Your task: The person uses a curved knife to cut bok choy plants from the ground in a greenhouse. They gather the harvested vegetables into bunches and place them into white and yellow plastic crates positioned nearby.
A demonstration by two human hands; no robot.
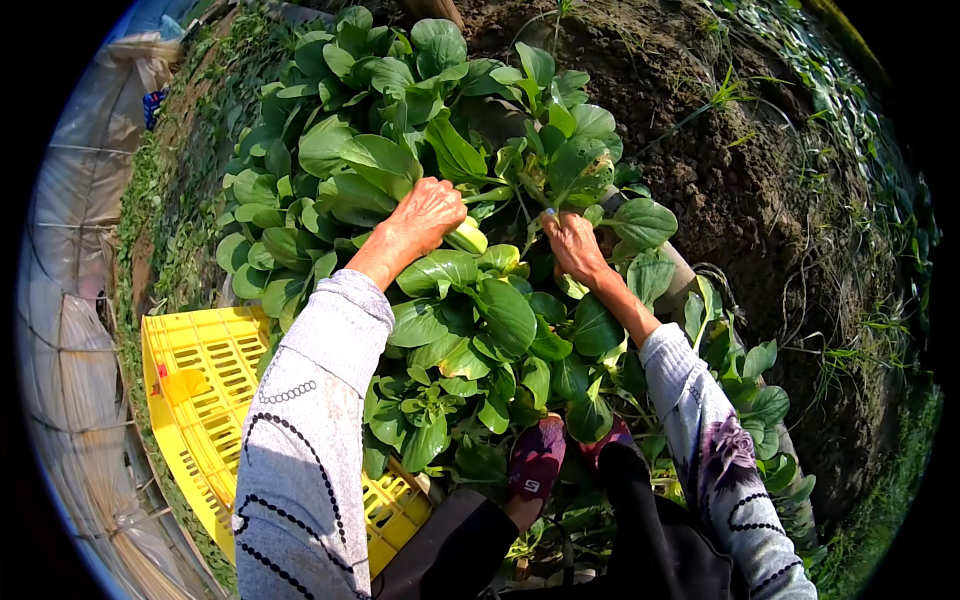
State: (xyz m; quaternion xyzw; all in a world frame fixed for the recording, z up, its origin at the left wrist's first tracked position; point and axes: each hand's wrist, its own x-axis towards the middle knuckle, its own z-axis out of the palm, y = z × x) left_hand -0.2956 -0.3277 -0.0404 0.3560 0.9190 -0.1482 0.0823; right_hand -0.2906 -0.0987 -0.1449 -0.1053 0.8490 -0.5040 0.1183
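Note:
My left hand [427,214] is closed in a fist among the leafy greens, with broad bok choy leaves [367,169] fanning out from it to the left. Pale stalks [489,196] show just to the right of its knuckles. To the right, my right hand [576,241] has its fingers curled around stalks low in the plants, below a leaf with holes and brown spots [581,171]. A small pale spot shows at its fingertips; what it is I cannot tell. More bok choy [506,315] stands between my forearms, some leaves yellowing. The plant bases are mostly hidden.
A yellow slotted plastic crate [206,352] sits at my left, partly behind my sleeve. My purple shoes [537,457] are among the plants. A pole [679,281] runs along the bed's right side, beside bare soil [690,172]. Plastic sheeting [75,255] lines the far left.

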